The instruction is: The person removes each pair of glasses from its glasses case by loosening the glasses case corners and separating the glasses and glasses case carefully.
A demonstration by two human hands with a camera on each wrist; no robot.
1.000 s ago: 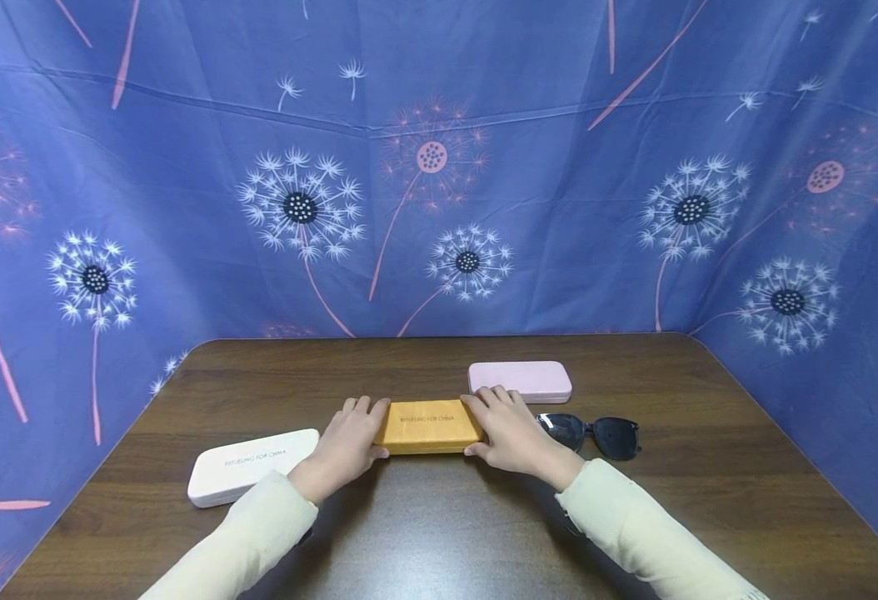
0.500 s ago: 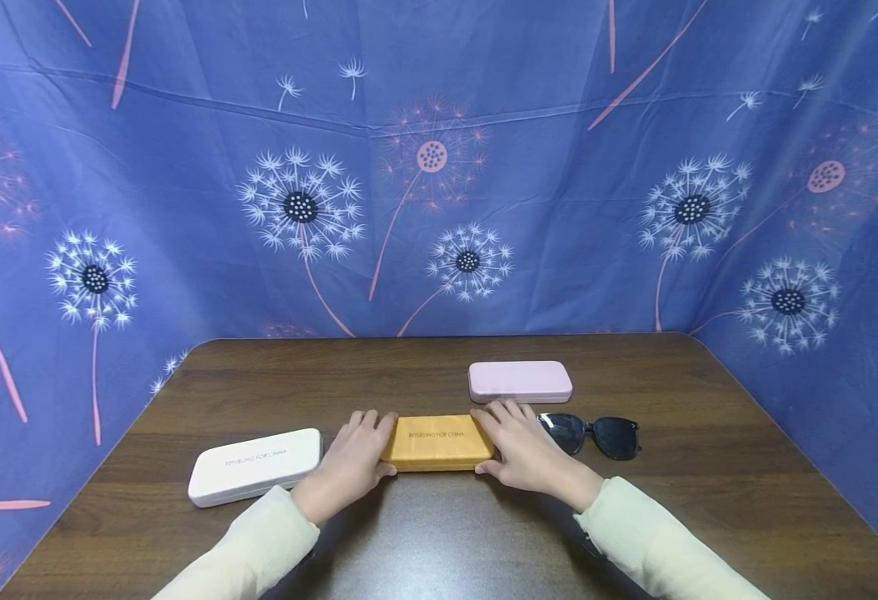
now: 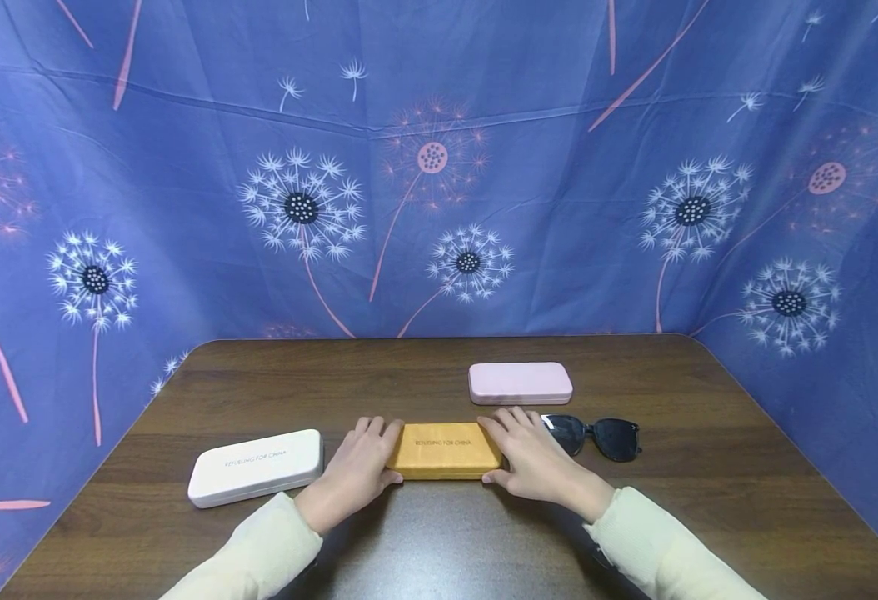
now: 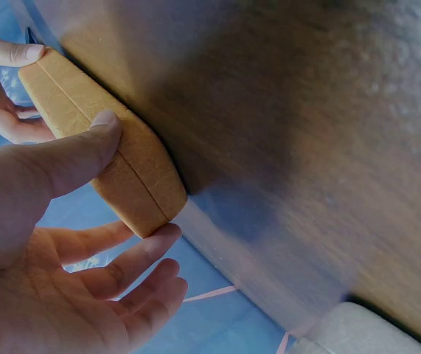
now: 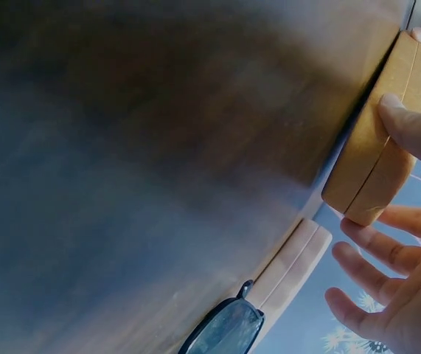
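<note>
A mustard-yellow glasses case (image 3: 446, 452), closed and lettered on its lid, lies between my two hands on the wooden table. At its left end my left hand (image 3: 359, 471) grips it, thumb on the near side and fingers around the end and far side. My right hand (image 3: 538, 461) grips the right end in the same way. In the left wrist view the thumb presses the seam side of the glasses case (image 4: 133, 158). The right wrist view shows the right thumb on the glasses case (image 5: 376, 140) too, with the other fingers spread beneath its end.
A white glasses case (image 3: 255, 468) lies at an angle left of my left hand. Behind my right hand is a pink glasses case (image 3: 520, 382). Black sunglasses (image 3: 610, 437) lie to the right, close to that hand. A blue dandelion-print curtain (image 3: 439, 167) surrounds the table's back and sides.
Both hands have brought the yellow glasses case nearer to me and slightly to the right. The white case, pink case and sunglasses have stayed in place.
</note>
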